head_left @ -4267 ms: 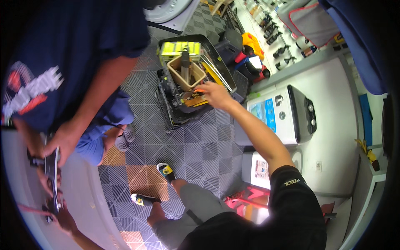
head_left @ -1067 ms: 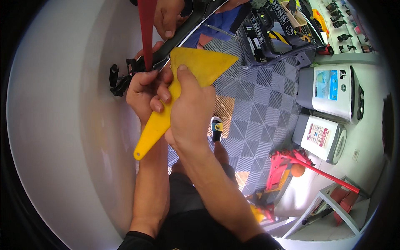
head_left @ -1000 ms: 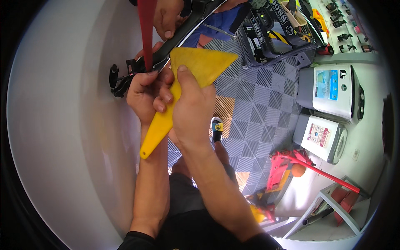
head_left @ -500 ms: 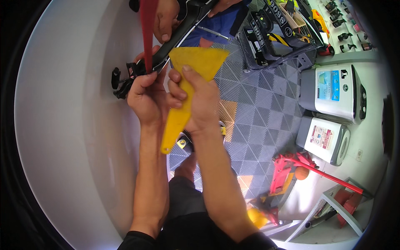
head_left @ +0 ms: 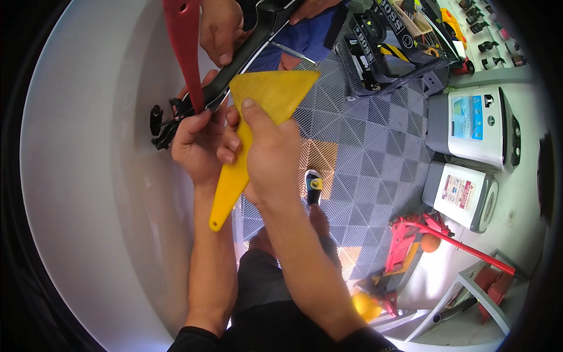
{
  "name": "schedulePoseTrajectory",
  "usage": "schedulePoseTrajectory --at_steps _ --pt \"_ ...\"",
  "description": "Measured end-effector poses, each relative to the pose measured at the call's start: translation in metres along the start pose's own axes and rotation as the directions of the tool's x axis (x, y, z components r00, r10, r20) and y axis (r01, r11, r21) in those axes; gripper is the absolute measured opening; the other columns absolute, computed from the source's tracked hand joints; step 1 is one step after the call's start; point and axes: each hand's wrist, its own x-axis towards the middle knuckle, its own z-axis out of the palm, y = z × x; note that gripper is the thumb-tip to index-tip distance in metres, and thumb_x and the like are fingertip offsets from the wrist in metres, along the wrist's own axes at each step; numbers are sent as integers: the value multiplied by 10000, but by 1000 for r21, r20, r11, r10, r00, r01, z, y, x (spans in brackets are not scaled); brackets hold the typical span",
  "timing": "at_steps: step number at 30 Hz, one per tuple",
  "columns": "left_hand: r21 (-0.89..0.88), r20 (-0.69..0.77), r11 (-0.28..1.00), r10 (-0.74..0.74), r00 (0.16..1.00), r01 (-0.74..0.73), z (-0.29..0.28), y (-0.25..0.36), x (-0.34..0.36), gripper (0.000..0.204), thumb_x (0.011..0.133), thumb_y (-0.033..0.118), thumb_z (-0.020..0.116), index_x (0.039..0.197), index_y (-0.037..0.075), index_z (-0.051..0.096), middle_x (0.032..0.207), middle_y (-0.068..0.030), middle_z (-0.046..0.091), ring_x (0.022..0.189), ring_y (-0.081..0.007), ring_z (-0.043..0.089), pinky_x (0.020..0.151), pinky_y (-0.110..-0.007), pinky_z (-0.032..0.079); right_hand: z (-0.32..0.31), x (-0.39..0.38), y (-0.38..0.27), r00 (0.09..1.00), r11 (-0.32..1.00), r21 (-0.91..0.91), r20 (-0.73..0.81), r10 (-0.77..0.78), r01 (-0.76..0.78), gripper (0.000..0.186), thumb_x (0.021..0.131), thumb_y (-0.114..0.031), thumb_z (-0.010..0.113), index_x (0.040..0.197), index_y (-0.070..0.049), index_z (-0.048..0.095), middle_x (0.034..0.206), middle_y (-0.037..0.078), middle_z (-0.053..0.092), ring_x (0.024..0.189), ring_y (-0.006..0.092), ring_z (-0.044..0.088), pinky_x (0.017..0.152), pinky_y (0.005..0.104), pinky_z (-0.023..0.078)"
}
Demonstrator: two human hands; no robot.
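My left hand (head_left: pixel 196 149) is closed around the lower end of a long black trim piece (head_left: pixel 253 48) with a pale edge line. Small black fittings (head_left: pixel 167 124) stick out past that end, beside a white curved panel. A red flat tool (head_left: pixel 185 44) with a hole in its wide upper end narrows down to the trim by my left thumb; whether the thumb grips it is unclear. My right hand (head_left: pixel 272 155) holds a yellow plastic scraper (head_left: pixel 275 88) by its handle, thumb on the blade's base. The wide blade points away from me, one corner close to the trim.
Another person's hands (head_left: pixel 221 32) are on the trim's upper part. The white panel (head_left: pixel 88 176) curves along the left. Black tool boxes (head_left: pixel 381 53) stand far right, above two white-and-grey machines (head_left: pixel 475 126). A red floor jack (head_left: pixel 404 240) lies at the lower right.
The yellow scraper and my right hand have shifted left and slightly nearer me. The red tool has turned, its upper end swinging left to show its flat face. The trim's lower end has dipped slightly.
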Motion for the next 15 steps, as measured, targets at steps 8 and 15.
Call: schedulePoseTrajectory --at_steps 8,15 --pt "-17 -92 1000 -4 996 2 11 4 -2 540 885 72 456 1418 -10 466 1478 -330 474 574 -173 603 452 -191 497 7 -10 -3 999 994 -114 -43 -4 0 165 1048 -143 507 1059 16 549 834 62 585 557 98 530 477 246 432" --pt "-42 -57 999 -23 998 21 7 3 2 520 898 76 458 1412 -1 458 1440 -347 496 499 -138 567 425 -173 468 2 -1 19 1000 947 320 12 -19 14 169 1062 -132 481 1055 15 566 815 51 573 546 84 523 461 223 416"
